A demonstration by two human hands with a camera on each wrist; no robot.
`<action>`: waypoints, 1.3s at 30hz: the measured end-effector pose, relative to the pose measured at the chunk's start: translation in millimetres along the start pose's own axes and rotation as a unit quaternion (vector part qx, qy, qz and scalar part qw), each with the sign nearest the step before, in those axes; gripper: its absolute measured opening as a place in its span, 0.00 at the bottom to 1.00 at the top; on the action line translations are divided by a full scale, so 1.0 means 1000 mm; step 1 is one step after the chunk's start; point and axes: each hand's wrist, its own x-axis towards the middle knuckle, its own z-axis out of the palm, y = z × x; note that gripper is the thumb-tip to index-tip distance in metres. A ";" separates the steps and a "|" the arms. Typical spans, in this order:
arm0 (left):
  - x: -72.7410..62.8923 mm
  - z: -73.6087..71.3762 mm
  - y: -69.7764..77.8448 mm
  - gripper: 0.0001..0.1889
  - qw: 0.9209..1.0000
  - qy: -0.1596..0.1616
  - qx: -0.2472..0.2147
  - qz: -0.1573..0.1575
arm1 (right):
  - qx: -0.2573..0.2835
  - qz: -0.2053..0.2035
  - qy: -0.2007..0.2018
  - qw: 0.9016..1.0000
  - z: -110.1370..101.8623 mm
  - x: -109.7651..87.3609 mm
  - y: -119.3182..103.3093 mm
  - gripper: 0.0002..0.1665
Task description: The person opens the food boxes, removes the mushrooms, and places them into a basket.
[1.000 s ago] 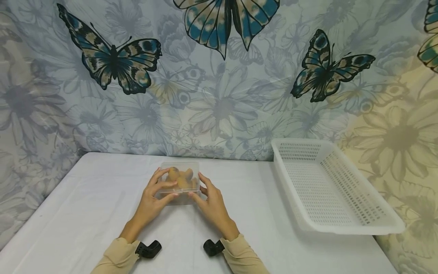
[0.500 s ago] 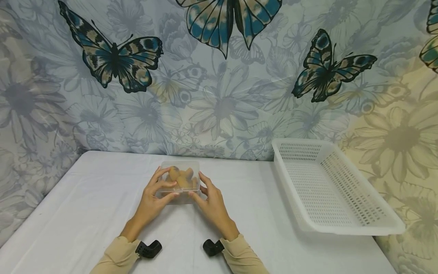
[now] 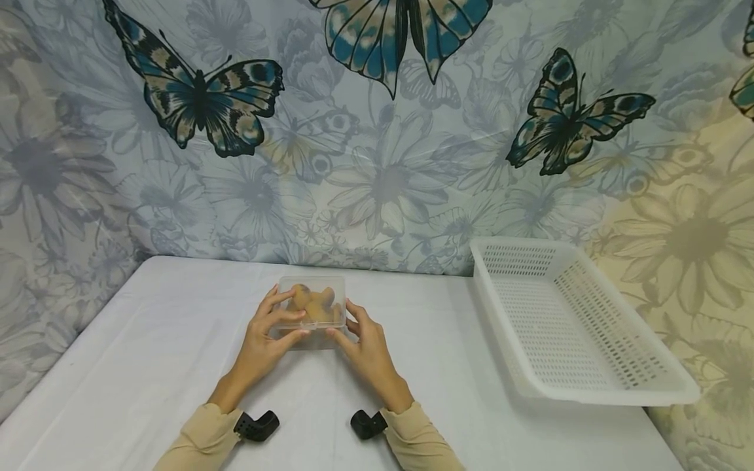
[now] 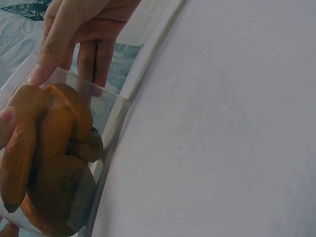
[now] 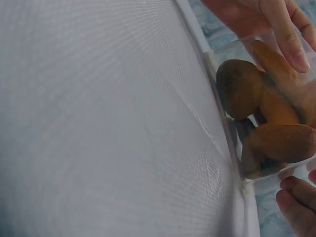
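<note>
A clear plastic box (image 3: 331, 282) with a transparent lid stands near the back middle of the white table in the head view. Several smooth, rounded orange-brown lumps (image 3: 318, 313), some with darker ends, fill it; their kind is unclear. My left hand (image 3: 262, 337) holds the box's left side, fingers over the lid and thumb at the front edge. On the opposite side my right hand (image 3: 371, 350) grips it, thumb at the front and fingers along the right wall. In the left wrist view the lumps (image 4: 54, 138) show through the wall.
A white perforated plastic basket (image 3: 618, 395) stands on the right part of the table (image 3: 129, 373). Behind the table hangs a butterfly-patterned cloth (image 3: 377, 196). Black wrist cameras (image 3: 256, 426) stick out inward from both sleeves.
The left index finger has shifted slightly over the lid. Both hands keep their hold on the box, and the head view has drifted a little.
</note>
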 end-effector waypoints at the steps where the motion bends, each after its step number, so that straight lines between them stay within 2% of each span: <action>1: 0.000 0.000 0.001 0.19 1.000 0.001 0.002 0.000 | -0.001 0.000 0.000 1.000 0.000 0.000 0.000 0.36; 10: 0.008 0.000 0.009 0.17 0.999 0.027 0.015 -0.017 | 0.012 0.014 -0.015 1.000 0.000 0.000 -0.003 0.34; 22: 0.011 -0.009 0.014 0.22 0.998 0.010 0.020 -0.052 | 0.038 0.055 -0.043 0.997 -0.007 0.003 -0.006 0.35; 27: 0.014 -0.015 0.015 0.27 0.992 0.038 -0.031 -0.115 | 0.036 0.066 -0.050 0.996 -0.010 0.003 -0.006 0.35; 31: 0.018 -0.017 0.016 0.23 0.982 0.064 -0.081 -0.161 | 0.029 0.073 -0.051 0.996 -0.011 0.003 -0.005 0.35; 34: 0.020 -0.018 0.017 0.18 0.977 0.076 -0.109 -0.168 | 0.030 0.078 -0.054 0.995 -0.012 0.004 -0.005 0.35; 39: 0.021 -0.020 0.017 0.08 0.980 0.071 -0.097 -0.157 | 0.027 0.088 -0.063 0.994 -0.015 0.004 -0.008 0.37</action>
